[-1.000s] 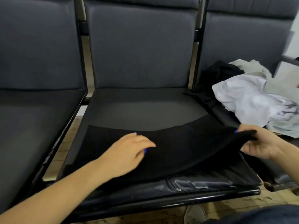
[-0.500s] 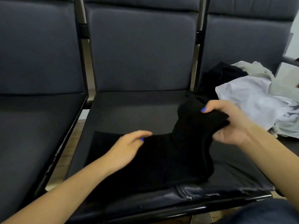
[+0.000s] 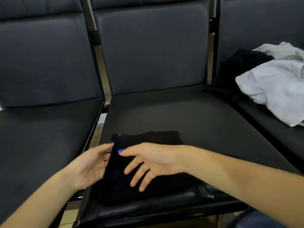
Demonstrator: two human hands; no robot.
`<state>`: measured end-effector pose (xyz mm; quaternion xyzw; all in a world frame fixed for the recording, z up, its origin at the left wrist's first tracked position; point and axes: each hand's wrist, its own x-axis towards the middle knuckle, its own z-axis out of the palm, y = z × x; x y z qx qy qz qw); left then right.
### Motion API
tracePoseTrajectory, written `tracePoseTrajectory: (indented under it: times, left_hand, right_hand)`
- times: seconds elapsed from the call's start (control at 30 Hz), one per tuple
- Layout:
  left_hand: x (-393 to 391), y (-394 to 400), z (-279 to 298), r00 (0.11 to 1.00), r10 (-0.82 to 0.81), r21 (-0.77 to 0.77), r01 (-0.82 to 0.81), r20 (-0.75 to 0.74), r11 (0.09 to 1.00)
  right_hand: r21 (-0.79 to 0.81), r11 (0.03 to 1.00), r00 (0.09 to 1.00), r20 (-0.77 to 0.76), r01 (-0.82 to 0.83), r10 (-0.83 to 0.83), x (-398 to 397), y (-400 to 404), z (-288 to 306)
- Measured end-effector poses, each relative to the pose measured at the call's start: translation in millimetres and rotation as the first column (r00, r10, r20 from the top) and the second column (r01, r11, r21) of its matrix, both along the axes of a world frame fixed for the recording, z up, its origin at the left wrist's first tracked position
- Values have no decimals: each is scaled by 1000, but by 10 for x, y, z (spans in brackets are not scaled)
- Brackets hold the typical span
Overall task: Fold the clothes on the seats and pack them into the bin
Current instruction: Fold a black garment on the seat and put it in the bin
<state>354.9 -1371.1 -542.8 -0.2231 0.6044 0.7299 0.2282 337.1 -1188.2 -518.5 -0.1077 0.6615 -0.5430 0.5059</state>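
Head view: my right hand (image 3: 148,163) lies spread on the folded black garment (image 3: 148,162); my left hand (image 3: 92,165) pinches its left edge. I should square the edges before lifting.

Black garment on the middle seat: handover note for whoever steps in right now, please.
Left hand: fingers at the left edge of the folded black fabric garment; grip unclear.
Right hand: open, fingers spread over it.
Garment lies folded at the front of the middle dark padded seat.
Unfolded pile of white and black clothes waits on the right seat.
Bin not in view; nothing visibly packed.
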Motion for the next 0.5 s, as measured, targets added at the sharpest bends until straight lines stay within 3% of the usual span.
tracePoseTrajectory:
  times: [0.07, 0.13, 0.2, 0.23, 0.3, 0.37, 0.5]
  left_hand:
    - [1, 62, -16, 999, 19, -76, -22, -46, 997]
    - [-4, 144, -46, 994, 23, -195, -43, -103, 980]
    - [-1, 197, -58, 986, -2, -330, -54, -165, 942]
    - [-8, 206, -41, 981, -2, -361, -69, -194, 930]
    - [-28, 182, 26, 972, 23, -341, -104, -235, 934]
    - [-55, 111, 64, 960, 46, -356, -147, -277, 923]
    - [-58, -39, -20, 972, -106, -657, -59, -208, 752]
  right_hand:
    - [40, 996, 986, -150, 80, -73, -14, 129, -3]
    - [133, 980, 895, -440, 151, -78, -37, 280, -15]
    - [315, 930, 649, -751, 188, 123, -70, 435, -43]
    - [382, 901, 525, -820, 204, 229, -75, 498, -60]
    - [429, 883, 403, -855, 191, 328, -70, 556, -93]
    - [460, 882, 389, -834, 100, 391, -38, 545, -127]
    - [698, 705, 373, -625, -126, 686, 43, 508, -283]
